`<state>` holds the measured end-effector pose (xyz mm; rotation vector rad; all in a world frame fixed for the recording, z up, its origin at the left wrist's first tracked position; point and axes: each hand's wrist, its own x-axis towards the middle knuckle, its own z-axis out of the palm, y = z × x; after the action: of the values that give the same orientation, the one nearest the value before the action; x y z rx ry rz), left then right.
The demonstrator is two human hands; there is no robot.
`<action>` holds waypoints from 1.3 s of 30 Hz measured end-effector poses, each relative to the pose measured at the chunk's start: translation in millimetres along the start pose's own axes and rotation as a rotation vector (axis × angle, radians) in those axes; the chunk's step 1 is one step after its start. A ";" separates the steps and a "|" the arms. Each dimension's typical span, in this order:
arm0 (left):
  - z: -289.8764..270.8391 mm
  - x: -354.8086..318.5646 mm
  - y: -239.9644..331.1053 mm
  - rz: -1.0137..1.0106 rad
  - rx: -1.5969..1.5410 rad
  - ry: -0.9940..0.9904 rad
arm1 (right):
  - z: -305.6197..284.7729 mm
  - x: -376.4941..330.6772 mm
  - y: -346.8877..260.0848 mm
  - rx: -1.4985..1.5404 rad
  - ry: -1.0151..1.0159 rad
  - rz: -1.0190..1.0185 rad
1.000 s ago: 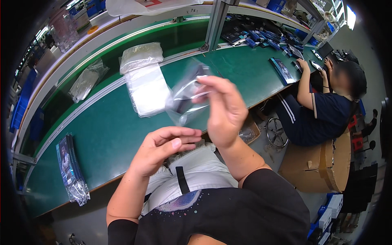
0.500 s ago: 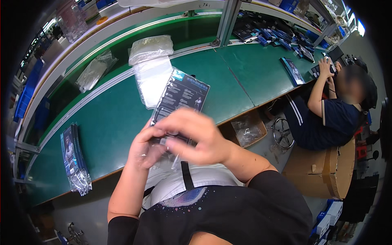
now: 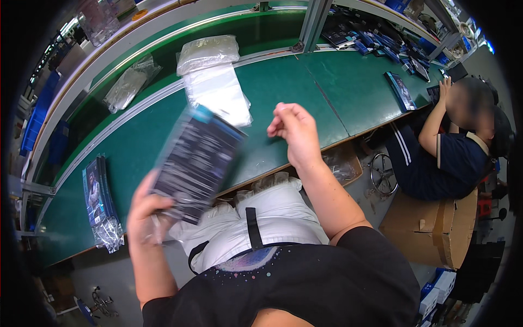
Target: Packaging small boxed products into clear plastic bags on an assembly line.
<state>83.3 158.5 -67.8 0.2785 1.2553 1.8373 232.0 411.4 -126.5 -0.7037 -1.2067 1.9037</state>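
Note:
A flat dark box with a light-blue corner, blurred by motion, is tilted in front of me over the bench's front edge. My left hand grips its lower left end, the thumb lying on the printed face. Some clear plastic film shows by that hand. Apart from the box, to its right, my right hand hovers over the green bench with its fingers curled in and pressed together. Whether anything small is between those fingertips is hidden. Beyond the box lies a stack of clear plastic bags.
Several similar boxes in clear bags are stacked on the bench at left. Another box lies at right, before a heap of boxes. A co-worker sits at right beside a large cardboard carton. A metal post rises behind the bench.
My hands, together at the box earlier, have separated. The left has carried the box left and toward me; the right has let go and moved away to the right, its fingers closing.

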 end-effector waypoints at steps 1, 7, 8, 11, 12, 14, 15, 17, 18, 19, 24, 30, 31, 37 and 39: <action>-12.1 -1.2 13.9 0.112 0.063 -0.034 | -6.7 2.8 -4.6 0.010 0.041 -0.035; -96.6 -17.6 76.1 1.013 1.050 0.705 | -40.5 25.6 -20.0 -0.054 0.178 -0.188; -118.1 -12.0 78.9 1.116 1.449 0.797 | -52.8 35.5 -23.0 -0.090 0.232 -0.248; -209.4 10.8 54.2 0.362 1.906 0.888 | -114.1 77.6 -32.2 -0.422 0.471 -0.471; -215.7 2.7 59.6 0.373 1.911 0.900 | -138.0 97.3 -35.1 -0.539 0.547 -0.549; -234.6 6.2 55.9 0.494 1.795 0.813 | -189.5 119.2 -57.9 -0.858 0.723 -0.632; -266.8 1.7 64.4 0.588 1.719 0.719 | -213.1 131.0 -70.4 -0.928 0.787 -0.565; -230.3 4.1 65.0 0.454 1.872 0.827 | -258.7 138.6 -103.5 -1.252 0.973 -0.428; -210.9 2.7 66.1 0.302 2.030 0.937 | -274.8 138.3 -119.2 -1.488 1.081 -0.348; -201.5 3.7 65.7 0.338 2.048 0.970 | -294.3 136.8 -126.5 -1.598 1.099 -0.368; -126.8 23.9 46.0 0.826 1.824 0.869 | -311.5 114.2 -119.1 -1.602 0.974 -0.009; 11.8 72.2 -17.1 0.966 1.551 -0.006 | -220.8 67.4 -66.1 -1.624 0.667 -0.630; 19.3 82.0 -26.0 0.972 1.576 -0.061 | -204.5 57.3 -57.2 -1.571 0.572 -0.709; 25.8 124.9 -46.1 1.050 1.658 -0.190 | -117.1 7.1 -43.3 -1.607 -0.003 -0.656; 29.0 126.6 -44.2 1.040 1.670 -0.190 | -104.3 7.4 -55.3 -1.615 -0.121 -0.559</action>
<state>48.5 277.8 -126.1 2.2164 2.4383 0.7922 325.2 483.7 -118.1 -0.8197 -2.5809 0.2021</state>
